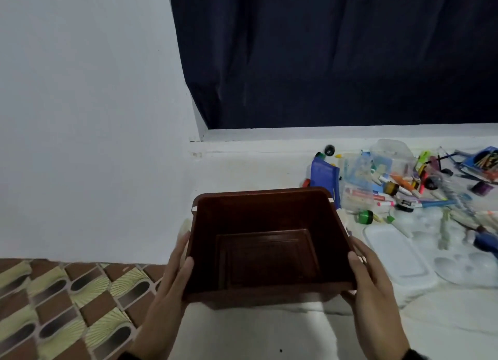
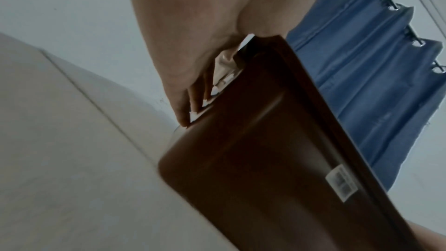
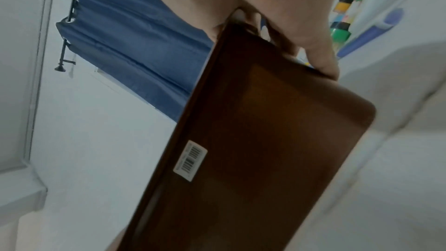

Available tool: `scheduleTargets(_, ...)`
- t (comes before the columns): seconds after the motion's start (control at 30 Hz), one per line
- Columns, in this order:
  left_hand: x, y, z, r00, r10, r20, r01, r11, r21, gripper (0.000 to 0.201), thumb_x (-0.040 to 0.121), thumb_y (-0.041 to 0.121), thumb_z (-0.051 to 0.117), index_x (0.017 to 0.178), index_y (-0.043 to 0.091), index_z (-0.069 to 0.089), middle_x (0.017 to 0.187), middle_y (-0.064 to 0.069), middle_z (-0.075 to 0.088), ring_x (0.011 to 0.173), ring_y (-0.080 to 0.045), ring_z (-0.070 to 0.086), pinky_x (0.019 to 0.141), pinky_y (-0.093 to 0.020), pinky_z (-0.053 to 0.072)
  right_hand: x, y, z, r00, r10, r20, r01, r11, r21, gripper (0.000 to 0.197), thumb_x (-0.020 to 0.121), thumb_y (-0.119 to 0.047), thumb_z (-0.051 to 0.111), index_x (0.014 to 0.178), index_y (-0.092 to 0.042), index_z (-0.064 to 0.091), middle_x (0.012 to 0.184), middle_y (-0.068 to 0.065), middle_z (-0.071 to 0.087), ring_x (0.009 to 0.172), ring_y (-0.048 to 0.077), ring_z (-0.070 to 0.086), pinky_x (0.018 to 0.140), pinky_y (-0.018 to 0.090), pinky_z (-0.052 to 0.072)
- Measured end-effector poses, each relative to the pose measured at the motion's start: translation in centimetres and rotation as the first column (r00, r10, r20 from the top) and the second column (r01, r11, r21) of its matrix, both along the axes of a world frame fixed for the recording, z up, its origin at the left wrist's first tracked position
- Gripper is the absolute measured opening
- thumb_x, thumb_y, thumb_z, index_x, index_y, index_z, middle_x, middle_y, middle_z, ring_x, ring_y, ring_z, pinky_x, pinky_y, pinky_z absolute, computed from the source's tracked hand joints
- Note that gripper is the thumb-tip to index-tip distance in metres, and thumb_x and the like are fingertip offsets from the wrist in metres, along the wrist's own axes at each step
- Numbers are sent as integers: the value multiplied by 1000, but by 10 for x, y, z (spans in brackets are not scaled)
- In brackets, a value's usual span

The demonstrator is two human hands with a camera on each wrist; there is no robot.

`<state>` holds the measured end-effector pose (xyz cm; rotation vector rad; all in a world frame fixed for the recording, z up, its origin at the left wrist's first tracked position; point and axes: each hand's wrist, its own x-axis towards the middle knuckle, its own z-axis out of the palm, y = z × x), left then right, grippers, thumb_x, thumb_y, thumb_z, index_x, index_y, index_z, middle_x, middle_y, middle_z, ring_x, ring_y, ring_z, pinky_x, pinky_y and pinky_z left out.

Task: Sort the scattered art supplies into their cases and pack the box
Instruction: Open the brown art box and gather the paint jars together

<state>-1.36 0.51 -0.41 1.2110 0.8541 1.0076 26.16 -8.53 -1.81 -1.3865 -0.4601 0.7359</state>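
Observation:
A dark brown plastic box (image 1: pixel 266 249), with nothing inside, is held above the white surface by both hands. My left hand (image 1: pixel 177 268) grips its left rim, thumb over the edge, and my right hand (image 1: pixel 363 268) grips the right rim the same way. The left wrist view shows the box (image 2: pixel 277 159) from below with my left hand's fingers (image 2: pixel 193 100) under the rim. From the right wrist, the box (image 3: pixel 265 140) carries a barcode sticker (image 3: pixel 190 159). Scattered markers, crayons and paint pots (image 1: pixel 404 187) lie to the right.
A blue case (image 1: pixel 323 179), clear plastic cases (image 1: pixel 390 157) and a white paint palette (image 1: pixel 398 254) lie right of the box. A dark blue curtain (image 1: pixel 336 50) hangs behind. A patterned mat (image 1: pixel 54 305) covers the floor at lower left.

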Motion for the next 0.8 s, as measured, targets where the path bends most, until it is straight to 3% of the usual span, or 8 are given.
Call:
scheduleTargets(0.13, -6, 2, -6, 994, 65, -91, -60, 997, 52, 45, 103, 25, 44, 141, 49, 48, 147, 28, 46, 136, 3, 44, 106, -39, 48, -2, -11, -4, 981, 41, 189, -37, 999, -25, 33, 101, -32, 48, 130, -46, 54, 137, -20, 54, 129, 10, 51, 109, 51, 42)
scheduleTargets(0.23, -6, 0, -2, 982, 128, -141, -108, 985, 137, 41, 102, 21, 45, 137, 41, 54, 135, 25, 58, 125, 7, 53, 94, -19, 52, 3, -15, -3, 951, 121, 283, -110, 992, -54, 38, 99, -44, 43, 137, -46, 46, 146, -17, 46, 137, 10, 42, 113, 52, 36)
scheduleTargets(0.33, -13, 2, -6, 953, 184, -242, -132, 968, 215, 43, 96, 28, 52, 137, 41, 54, 151, 19, 43, 137, 8, 39, 97, -18, 50, 9, -19, 0, 926, 190, 326, -174, 982, -79, 40, 99, -50, 45, 139, -49, 42, 149, -22, 41, 139, 10, 40, 114, 51, 34)
scheduleTargets(0.47, -21, -1, 1, 883, 276, -380, -130, 921, 368, 42, 94, 30, 56, 135, 40, 57, 152, 28, 38, 142, -1, 36, 107, -40, 46, 19, -25, 10, 907, 258, 333, -233, 966, -115, 48, 94, -42, 51, 139, -51, 39, 142, -33, 43, 126, 2, 52, 112, 40, 39)
scheduleTargets(0.53, -21, -7, 11, 850, 324, -416, -106, 878, 467, 43, 93, 31, 55, 135, 38, 56, 150, 25, 44, 144, -2, 33, 108, -33, 41, 23, -29, 17, 898, 284, 336, -262, 959, -108, 53, 89, -45, 51, 140, -51, 37, 136, -40, 43, 118, -7, 55, 106, 31, 42)
scheduleTargets(0.6, -17, -15, 25, 816, 372, -443, -89, 837, 539, 45, 93, 30, 55, 137, 38, 54, 150, 18, 47, 145, -2, 32, 103, -14, 38, 32, -32, 24, 891, 292, 346, -276, 956, -97, 56, 87, -47, 52, 141, -52, 36, 129, -47, 43, 114, -12, 55, 100, 25, 42)
scheduleTargets(0.7, 4, -34, 44, 840, 385, -382, -118, 818, 564, 44, 96, 23, 56, 137, 39, 52, 136, 15, 60, 121, -26, 59, 93, -7, 43, 52, -40, 32, 885, 297, 359, -293, 954, -67, 54, 91, -44, 53, 141, -53, 36, 137, -36, 46, 119, -5, 55, 100, 28, 42)
scheduleTargets(0.8, 41, -59, 57, 907, 342, -247, -162, 822, 546, 40, 100, 31, 57, 139, 32, 50, 102, 3, 72, 101, -20, 66, 82, -20, 53, 78, -55, 38, 887, 287, 362, -292, 955, -42, 47, 92, -38, 53, 137, -48, 40, 126, -21, 60, 116, 2, 59, 97, 33, 47)
